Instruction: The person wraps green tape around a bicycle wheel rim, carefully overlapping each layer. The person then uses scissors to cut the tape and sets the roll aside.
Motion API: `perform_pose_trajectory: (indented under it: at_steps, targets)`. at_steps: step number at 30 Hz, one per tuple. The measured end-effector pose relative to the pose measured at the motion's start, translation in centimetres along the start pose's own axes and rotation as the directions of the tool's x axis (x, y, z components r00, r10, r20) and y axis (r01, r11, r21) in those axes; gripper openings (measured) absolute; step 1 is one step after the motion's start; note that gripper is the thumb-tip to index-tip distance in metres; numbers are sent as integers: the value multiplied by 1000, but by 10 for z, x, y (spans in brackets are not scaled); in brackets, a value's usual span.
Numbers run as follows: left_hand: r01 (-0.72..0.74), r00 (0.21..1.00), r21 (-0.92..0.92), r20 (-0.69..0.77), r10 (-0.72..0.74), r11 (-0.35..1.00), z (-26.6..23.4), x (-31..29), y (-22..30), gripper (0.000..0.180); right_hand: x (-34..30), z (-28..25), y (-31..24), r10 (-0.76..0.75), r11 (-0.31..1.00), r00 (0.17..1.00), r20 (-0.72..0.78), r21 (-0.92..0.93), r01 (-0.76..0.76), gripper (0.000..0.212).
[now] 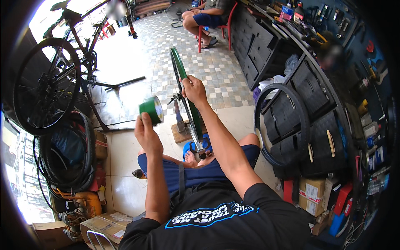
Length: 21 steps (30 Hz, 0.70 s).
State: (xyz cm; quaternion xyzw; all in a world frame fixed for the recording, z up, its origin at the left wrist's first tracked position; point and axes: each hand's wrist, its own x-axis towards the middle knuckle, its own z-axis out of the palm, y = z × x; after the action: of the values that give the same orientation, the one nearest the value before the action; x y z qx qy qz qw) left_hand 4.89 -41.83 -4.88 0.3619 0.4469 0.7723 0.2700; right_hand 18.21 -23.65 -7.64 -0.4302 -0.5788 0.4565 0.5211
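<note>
A roll of green tape [149, 108] is pinched between the thumb and fingers of my left hand [146, 136], raised to the left of a bicycle wheel rim [180, 66]. The rim stands upright, almost edge-on, in a metal wheel stand [180, 113], and its outer face is green. My right hand [194, 90] is closed over the rim's edge on its right side; the fingertips are partly hidden. Between the roll and the rim there is a visible gap. Below, the stand rests by a wooden block [180, 134] in front of my feet.
A black tyre [303, 125] leans against dark drawers [300, 83] on the right. At left stand a bicycle [68, 66] and a pile of tyres [85, 154]. Cardboard boxes [104, 227] sit at lower left. Farther off, a person sits on a red chair [230, 26].
</note>
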Motion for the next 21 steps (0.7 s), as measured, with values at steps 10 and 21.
perform_pose_trajectory:
  at_steps: [10, 21]
  targets:
    - [131, 984, 36, 113, -134, 991, -12, -35, -32, 34, -4, -2, -19, 57, 981, 998, -39, -184, -63, 46]
    - [127, 959, 39, 248, -133, 991, 15, -50, -24, 37, -27, -61, -35, 10, 1000, 999, 46, -27, -9, 88]
